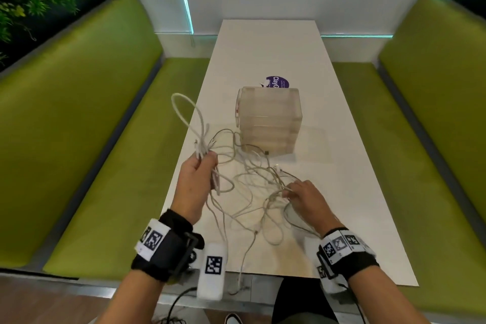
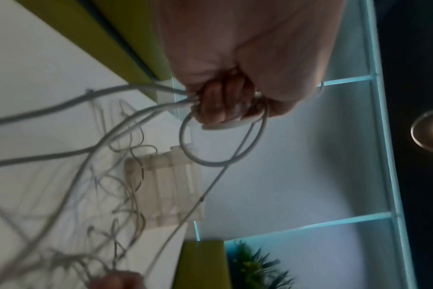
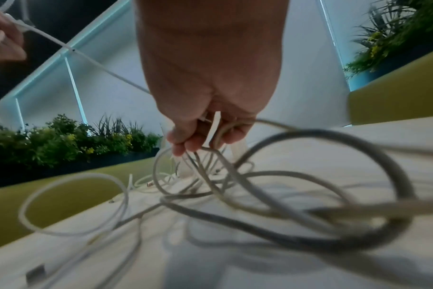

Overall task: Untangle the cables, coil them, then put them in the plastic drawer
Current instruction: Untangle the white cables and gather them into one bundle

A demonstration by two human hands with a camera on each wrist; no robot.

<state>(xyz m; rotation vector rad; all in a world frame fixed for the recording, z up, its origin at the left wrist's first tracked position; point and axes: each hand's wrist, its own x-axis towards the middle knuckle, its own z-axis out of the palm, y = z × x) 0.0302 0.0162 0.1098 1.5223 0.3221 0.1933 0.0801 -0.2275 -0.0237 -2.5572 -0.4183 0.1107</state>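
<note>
My left hand (image 1: 196, 181) has its grip clenched round a gathered bundle of white strands, lifted clear of the worktop (image 1: 268, 42); above that grip a tall loop (image 1: 184, 110) stands up, and below it strands fall away toward the tangle. My right hand (image 1: 306, 198) pinches a few strands low down, just above the worktop surface, at the near-right side of the cables (image 1: 249, 192), which lie as a loose knot between the two grips. Beyond the knot, away from both hands, stands the plastic drawer (image 1: 268, 121), touched by a strand or two at its base.

To do this step well, I judge I should keep the left bundle steady and feed slack from the right, following one strand at a time rather than pulling hard, which would likely tighten the knot.

The left wrist view shows what the head view hides: fingers (image 2: 220, 103) curled fully round the strands, with a small loop hanging under them. The right wrist view shows crossings close up, a darker thick cable (image 3: 334, 230) looping over thinner ones, which reads as one pale mass from above.
</note>
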